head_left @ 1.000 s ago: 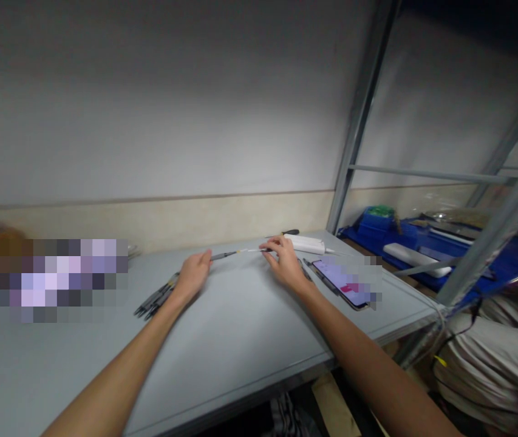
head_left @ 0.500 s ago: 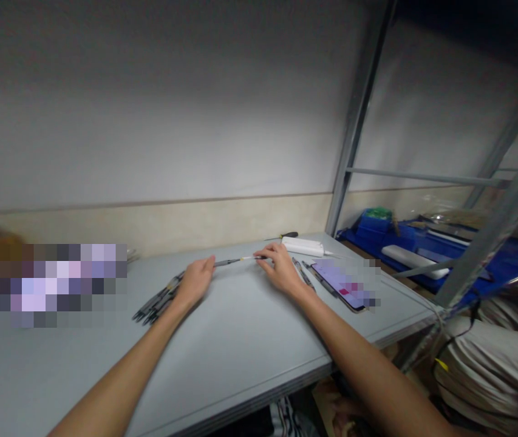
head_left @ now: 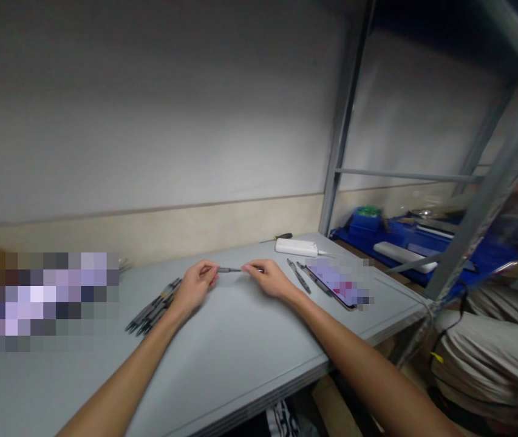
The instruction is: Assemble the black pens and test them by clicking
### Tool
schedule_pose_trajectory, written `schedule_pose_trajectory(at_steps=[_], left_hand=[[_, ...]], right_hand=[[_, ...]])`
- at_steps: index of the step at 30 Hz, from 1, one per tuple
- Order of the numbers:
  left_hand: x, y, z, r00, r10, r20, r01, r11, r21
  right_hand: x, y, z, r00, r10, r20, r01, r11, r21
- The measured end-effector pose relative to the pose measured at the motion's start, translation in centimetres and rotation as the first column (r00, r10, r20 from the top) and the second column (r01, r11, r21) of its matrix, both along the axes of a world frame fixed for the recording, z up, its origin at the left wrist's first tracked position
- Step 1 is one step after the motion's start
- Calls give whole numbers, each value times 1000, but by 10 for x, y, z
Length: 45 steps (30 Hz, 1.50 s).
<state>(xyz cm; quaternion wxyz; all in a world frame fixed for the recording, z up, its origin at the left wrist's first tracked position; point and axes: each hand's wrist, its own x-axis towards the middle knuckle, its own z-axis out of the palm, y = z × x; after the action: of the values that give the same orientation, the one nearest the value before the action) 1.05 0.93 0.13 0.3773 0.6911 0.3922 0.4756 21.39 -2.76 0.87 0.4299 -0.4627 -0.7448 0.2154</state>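
A slim grey pen [head_left: 229, 270] stretches level between my two hands, just above the table. My left hand [head_left: 197, 284] pinches its left end between thumb and fingers. On the other side, the closed fingers of my right hand [head_left: 265, 277] grip the dark, thin end; my fingertips partly cover that end. Beside my left wrist lies a bundle of several grey-black pens [head_left: 152, 311], partly hidden by my forearm. To the right of my right hand, a single pen [head_left: 299, 276] lies on the table.
A phone [head_left: 334, 282] lies at the right, with another pen along its edge. Behind are a white power strip [head_left: 296, 247] and a screwdriver [head_left: 283, 237]. A grey metal post [head_left: 335, 152] stands at the table's [head_left: 240, 352] back right corner. Blue trays [head_left: 363, 223] lie beyond.
My hands have come closer together. The white, thin refill that showed between the grey barrel and my right fingers is no longer visible. The view has shifted slightly.
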Motion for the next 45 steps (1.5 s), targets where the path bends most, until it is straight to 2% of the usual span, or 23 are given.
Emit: schedule_pose_trajectory(at_steps=[2,5,9,11,17,19,23,25,29,31,33,36,38,42,45], left_hand=[[1,0,0,993,-27,113,35,997,-70],[2,1,0,977,-14,213,38,993,-108],[0,3,0,958,32,285,8,990,-139],[-1,4,-1,956,39,291,4,989,-146],[-3,6,-3,966,-3,258,36,991,-125],[-2,6,-2,967,-1,256,31,993,-116],[-1,5,1,962,42,269,-7,991,-132],[-1,3,3,962,50,270,-13,990,-140],[1,-2,6,964,26,265,10,991,-136],[1,-3,8,964,35,265,3,990,-140],[1,-3,11,963,56,265,-17,989,-146],[-1,-2,12,961,85,263,-46,988,-149],[-2,0,12,962,88,257,-51,988,-146],[-2,0,9,966,63,251,-28,990,-142],[-1,0,8,966,54,251,-17,989,-147]], right_hand=[[-1,0,2,990,2,-142,-15,996,-88],[0,2,5,941,27,-336,-91,980,-177],[1,3,7,888,34,-458,-130,975,-180],[2,2,7,909,12,-417,-96,979,-181],[3,4,2,987,-76,-141,41,970,-238],[4,6,0,986,-83,-145,48,973,-227],[7,7,3,962,-70,-263,51,996,-79],[7,5,5,966,-103,-238,94,994,-48],[7,1,6,982,-172,-72,165,981,-102],[7,2,4,980,-191,-60,181,973,-141],[7,4,3,976,-176,-124,158,977,-144],[8,6,1,964,-94,-248,77,994,-81],[9,6,2,969,-56,-242,35,995,-92],[8,6,2,987,-66,-149,31,973,-228],[7,6,1,981,-82,-178,53,985,-166]])
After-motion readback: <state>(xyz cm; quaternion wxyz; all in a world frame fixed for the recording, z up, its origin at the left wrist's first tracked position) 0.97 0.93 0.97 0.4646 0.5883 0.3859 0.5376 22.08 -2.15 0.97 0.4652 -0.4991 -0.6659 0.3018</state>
